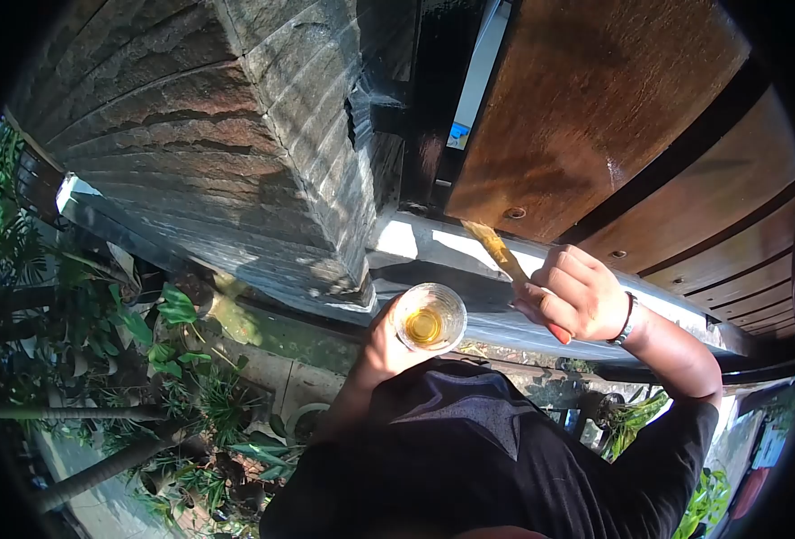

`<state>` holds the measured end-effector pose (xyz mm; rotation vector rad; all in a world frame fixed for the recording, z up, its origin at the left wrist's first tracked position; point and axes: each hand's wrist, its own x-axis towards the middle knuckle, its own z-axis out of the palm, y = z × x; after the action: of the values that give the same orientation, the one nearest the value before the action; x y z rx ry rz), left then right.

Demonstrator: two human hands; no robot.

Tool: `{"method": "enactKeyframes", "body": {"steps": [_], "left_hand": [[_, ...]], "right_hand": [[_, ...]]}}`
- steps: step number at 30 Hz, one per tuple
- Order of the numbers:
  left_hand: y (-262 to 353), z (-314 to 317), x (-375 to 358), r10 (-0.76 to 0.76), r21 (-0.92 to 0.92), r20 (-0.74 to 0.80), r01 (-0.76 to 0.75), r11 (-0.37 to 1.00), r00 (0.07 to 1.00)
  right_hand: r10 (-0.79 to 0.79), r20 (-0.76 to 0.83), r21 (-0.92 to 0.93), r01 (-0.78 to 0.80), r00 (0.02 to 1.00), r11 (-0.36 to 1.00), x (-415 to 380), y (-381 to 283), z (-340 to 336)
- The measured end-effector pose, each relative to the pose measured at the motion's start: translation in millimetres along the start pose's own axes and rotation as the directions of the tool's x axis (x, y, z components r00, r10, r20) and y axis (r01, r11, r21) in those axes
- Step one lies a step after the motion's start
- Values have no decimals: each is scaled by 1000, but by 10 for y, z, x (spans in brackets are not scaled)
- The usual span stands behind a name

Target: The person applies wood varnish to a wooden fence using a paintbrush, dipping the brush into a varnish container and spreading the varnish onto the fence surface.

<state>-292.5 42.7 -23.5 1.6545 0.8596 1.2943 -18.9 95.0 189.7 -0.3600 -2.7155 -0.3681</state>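
My left hand (385, 343) is wrapped round a clear cup (430, 317) with some yellow-amber liquid at its bottom. In my right hand (580, 295), which wears a watch at the wrist, is the handle of a brush (498, 251). The brush's bristle end points up and left and is at the lower edge of a brown wooden panel (586, 108), near a round screw hole. Whether the bristles touch the wood is hard to tell. The cup is below and left of the brush, apart from it.
A stone-clad pillar (262, 153) rises at the upper left, beside a dark metal post (429, 108). More wooden slats (721, 216) run off to the right. A pale ledge (433, 241) passes under the panel. Green plants (177, 310) grow at the lower left.
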Motion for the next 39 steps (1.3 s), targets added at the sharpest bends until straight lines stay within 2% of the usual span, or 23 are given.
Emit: {"method": "enactKeyframes", "body": {"steps": [3, 4, 6, 7, 9, 10, 13, 15, 16, 18, 20, 21, 23, 26, 28, 29, 31, 32, 34, 35, 37, 38, 39], "left_hand": [[57, -27, 30, -62, -1, 45, 62, 998, 997], [52, -30, 39, -101, -6, 73, 102, 995, 992], [26, -13, 42, -110, -68, 76, 115, 991, 991], [18, -5, 44, -118, -126, 75, 127, 984, 990], [90, 6, 106, -95, -91, 73, 102, 991, 993], [117, 17, 133, -72, -55, 70, 76, 996, 995], [78, 66, 149, -59, -81, 35, 62, 995, 998], [18, 90, 157, -90, -103, 53, 95, 990, 994], [17, 103, 183, -44, -76, 55, 48, 996, 998], [12, 144, 203, -43, -100, 59, 49, 994, 997], [111, 123, 248, -40, -82, 66, 45, 996, 997], [125, 116, 259, -20, -28, 62, 22, 999, 998], [132, 104, 280, -10, -34, 55, 11, 999, 998], [107, 69, 250, -13, 6, 56, 13, 1000, 998], [27, 52, 210, -34, -12, 56, 35, 999, 998], [3, 46, 201, -63, -32, 57, 65, 997, 996], [54, 61, 223, -47, -36, 47, 48, 998, 998], [34, 60, 210, -58, -64, 45, 61, 996, 997], [33, 41, 203, -88, -130, 57, 95, 987, 994], [29, 32, 209, -82, -131, 60, 89, 987, 995], [11, 16, 209, -8, -76, 16, 9, 997, 1000], [3, 17, 211, -1, -79, 16, 2, 997, 1000], [-8, 12, 221, 22, -77, 20, -21, 997, 1000]], "right_hand": [[130, -77, -15, -132, 988, 991, 165, 99, -468], [125, -42, -94, -129, 991, 987, 191, 124, -724], [113, -162, -150, -137, 980, 979, 353, 90, -1151], [155, -180, -255, -198, 971, 946, 416, 89, -1389], [238, -213, -452, -311, 948, 836, 542, 84, -1866], [187, -251, -539, -298, 950, 788, 575, 165, -2079], [-155, -317, -740, -142, 936, 658, 640, 561, -2522], [-256, -322, -808, -124, 911, 576, 719, 731, -2758], [-290, -320, -830, -119, 902, 545, 754, 786, -2845], [-305, -294, -850, -101, 906, 517, 726, 733, -2862], [-245, -256, -836, -87, 935, 541, 656, 605, -2701], [-174, -226, -802, -82, 959, 592, 568, 480, -2509], [-105, -119, -712, -10, 987, 702, 475, 262, -1941], [-208, 13, -567, 178, 978, 804, 320, 97, -1207], [-196, 102, -396, 221, 975, 892, 151, 18, -865], [-143, 144, -325, 184, 979, 928, 52, -38, -728], [-114, 141, -164, 137, 983, 977, -15, -53, -523], [-112, 135, -179, 136, 984, 974, -47, -33, -422], [-57, -36, 16, 57, 998, 998, -76, -18, -294], [-56, -35, 10, 56, 998, 998, -80, 8, -339], [-32, 67, -75, 37, 997, 996, 12, 136, -582], [-34, 65, -128, 42, 997, 991, 94, 219, -754], [-18, -27, -142, 14, 999, 990, 261, 243, -963]]}}
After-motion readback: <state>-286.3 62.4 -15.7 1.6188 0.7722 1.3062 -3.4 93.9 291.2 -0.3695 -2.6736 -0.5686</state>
